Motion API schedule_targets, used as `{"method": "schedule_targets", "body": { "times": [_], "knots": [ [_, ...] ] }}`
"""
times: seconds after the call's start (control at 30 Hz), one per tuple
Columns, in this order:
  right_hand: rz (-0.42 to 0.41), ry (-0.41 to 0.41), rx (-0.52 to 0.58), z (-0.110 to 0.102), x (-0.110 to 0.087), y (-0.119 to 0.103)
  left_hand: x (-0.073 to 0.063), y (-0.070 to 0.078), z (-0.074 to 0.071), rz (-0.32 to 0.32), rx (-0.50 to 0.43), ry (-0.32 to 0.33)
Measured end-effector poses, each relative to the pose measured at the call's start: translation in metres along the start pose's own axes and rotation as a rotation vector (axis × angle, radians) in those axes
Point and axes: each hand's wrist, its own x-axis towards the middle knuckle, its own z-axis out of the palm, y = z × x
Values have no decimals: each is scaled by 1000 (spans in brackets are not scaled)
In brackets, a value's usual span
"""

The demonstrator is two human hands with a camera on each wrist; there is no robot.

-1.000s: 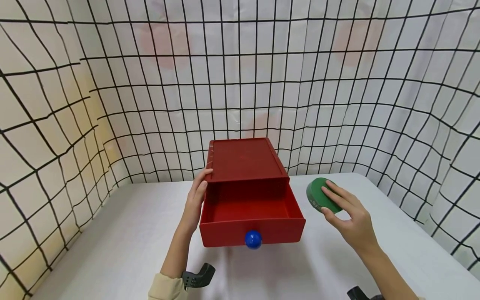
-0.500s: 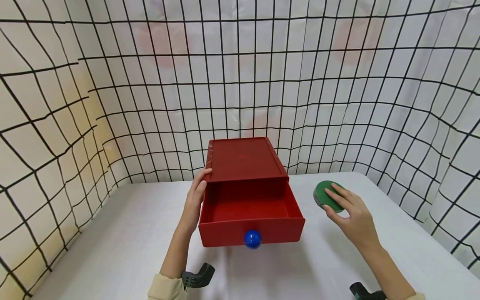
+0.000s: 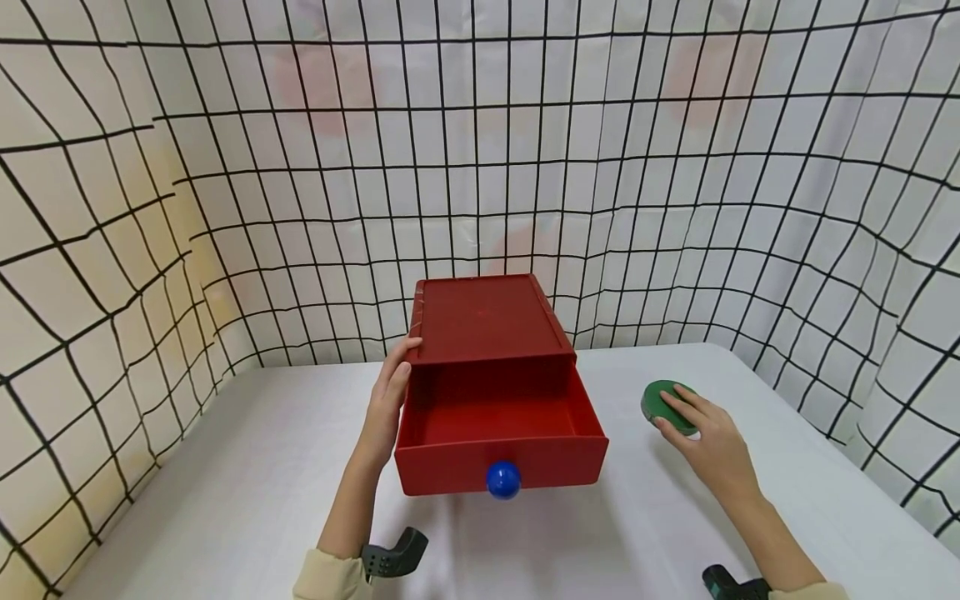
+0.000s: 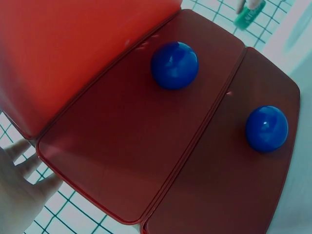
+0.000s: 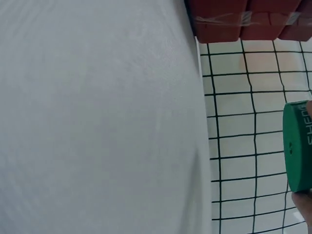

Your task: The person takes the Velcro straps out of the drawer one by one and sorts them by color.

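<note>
My left hand (image 3: pixel 386 407) rests along the left side of a red drawer cabinet (image 3: pixel 489 321), its fingertips at the top edge. The cabinet's top drawer (image 3: pixel 501 463), with a blue knob (image 3: pixel 503 480), is pulled out and shows a bare red inside. Below it, the left wrist view has two closed drawer fronts (image 4: pixel 131 131), each with a blue knob. To the cabinet's right, my right hand (image 3: pixel 712 446) grips a thick round green disc (image 3: pixel 663 407) between thumb and fingers. Pale lettering runs along the disc's side (image 5: pixel 307 131) in the right wrist view.
The cabinet stands on a white table (image 3: pixel 285 467). Behind the table and on both sides hangs a white sheet with a black grid (image 3: pixel 480 167). Dark wrist cameras (image 3: pixel 395 553) sit on both forearms. Clear tape crosses the cabinet's side (image 5: pixel 246 18).
My right hand has carried the green disc to the right and lower, farther from the cabinet, and the disc now lies flatter. The left hand and the drawer stay as they were.
</note>
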Motion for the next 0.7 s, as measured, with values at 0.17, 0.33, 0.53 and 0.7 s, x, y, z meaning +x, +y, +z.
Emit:
{"method": "schedule_targets", "body": {
  "times": [0.17, 0.33, 0.53, 0.7],
  "knots": [
    [36, -35, 22, 5, -3, 12, 0, 1, 0, 6, -5, -2],
    [98, -105, 49, 6, -6, 21, -1, 2, 1, 4, -3, -3],
    [142, -151, 73, 9, -10, 32, -1, 2, 0, 7, 2, -3],
    [164, -176, 75, 16, -16, 42, -1, 3, 1, 2, 4, -3]
  ]
}}
